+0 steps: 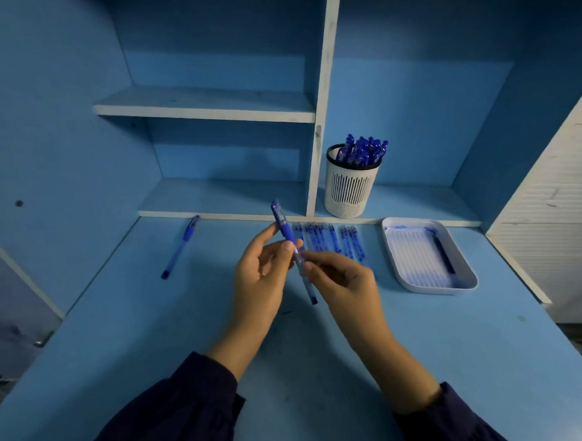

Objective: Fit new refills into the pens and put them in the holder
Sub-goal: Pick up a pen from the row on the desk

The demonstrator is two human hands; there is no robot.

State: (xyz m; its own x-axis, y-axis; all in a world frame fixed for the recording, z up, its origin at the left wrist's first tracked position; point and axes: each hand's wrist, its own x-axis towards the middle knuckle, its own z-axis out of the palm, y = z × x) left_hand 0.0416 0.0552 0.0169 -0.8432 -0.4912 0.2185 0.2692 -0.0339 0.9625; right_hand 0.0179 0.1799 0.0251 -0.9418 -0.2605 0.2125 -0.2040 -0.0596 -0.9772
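Observation:
A blue capped pen [285, 228] is held upright and tilted above the desk. My left hand [263, 270] pinches its blue grip section. My right hand [342, 278] pinches the clear barrel lower down. Another blue pen [180, 246] lies on the desk at the left. Several refills [330, 240] lie in a row on the desk behind my hands. A white slotted holder [350, 187] stands on the low shelf at the back with several blue pens in it.
A white tray [429, 257] sits on the desk at the right, with several clear tubes and one dark piece in it. Blue shelves with white edges [208, 115] rise behind the desk. A white cabinet side [556, 208] stands at the right.

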